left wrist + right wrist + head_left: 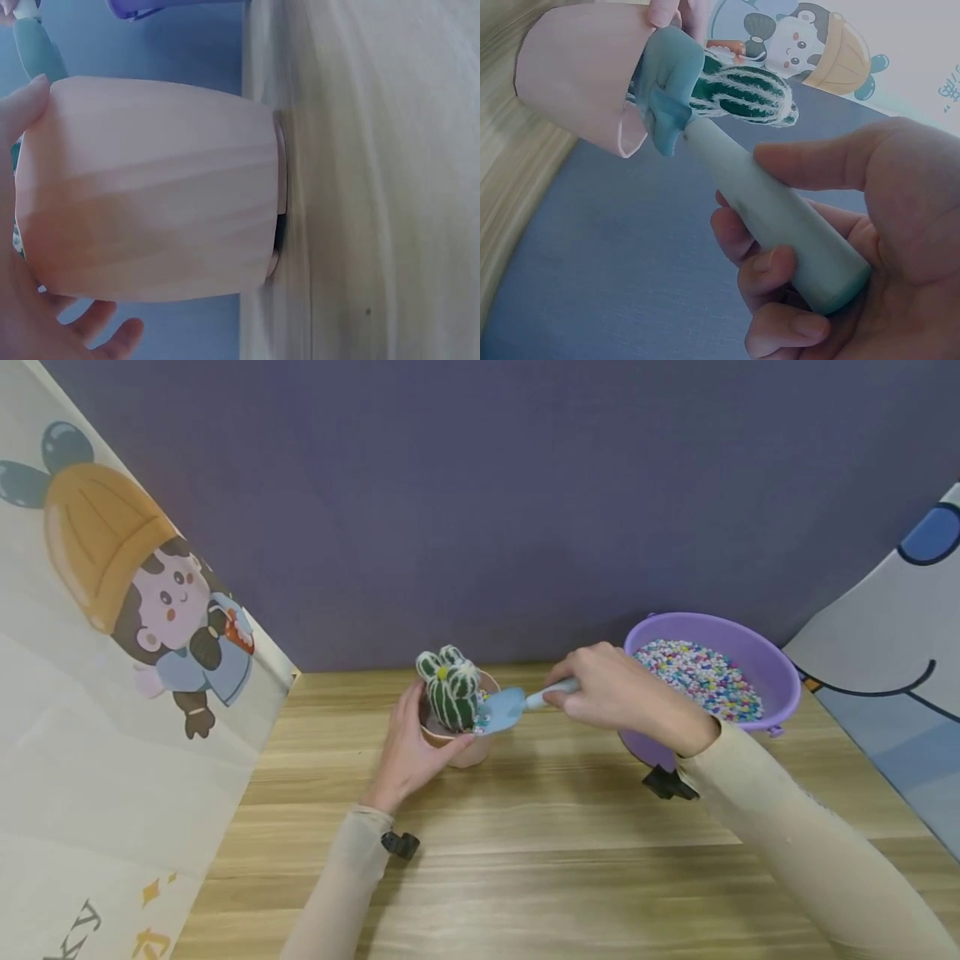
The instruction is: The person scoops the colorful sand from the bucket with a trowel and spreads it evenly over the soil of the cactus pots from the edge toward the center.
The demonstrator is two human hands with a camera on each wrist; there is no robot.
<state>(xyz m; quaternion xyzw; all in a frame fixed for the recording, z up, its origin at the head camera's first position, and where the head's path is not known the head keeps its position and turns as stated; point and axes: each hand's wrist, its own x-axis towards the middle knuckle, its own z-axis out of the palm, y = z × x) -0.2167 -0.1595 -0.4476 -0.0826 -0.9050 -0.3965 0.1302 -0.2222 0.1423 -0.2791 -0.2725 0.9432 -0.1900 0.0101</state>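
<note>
A green cactus [452, 700] with white fuzzy ridges stands in a pale pink flowerpot [472, 752] on the table. My left hand [412, 742] grips the pot from its left side, its thumb at the near rim. In the left wrist view the pot [150, 187] looks upright, with the fingers around its upper part. My right hand [611, 689] holds a small blue trowel [504, 710] by its pale handle. The blade reaches over the pot's right rim beside the cactus, with some colourful beads [482, 723] at its tip. The right wrist view shows the trowel's blade [667, 75] tilted at the pot's mouth.
To the right stands a purple basin [757, 652] holding many small multicoloured beads [697, 681]; the right forearm passes in front of it. A dark blue wall [480, 510] rises behind the wooden table [525, 877]. Cartoon-printed panels [90, 710] flank both sides.
</note>
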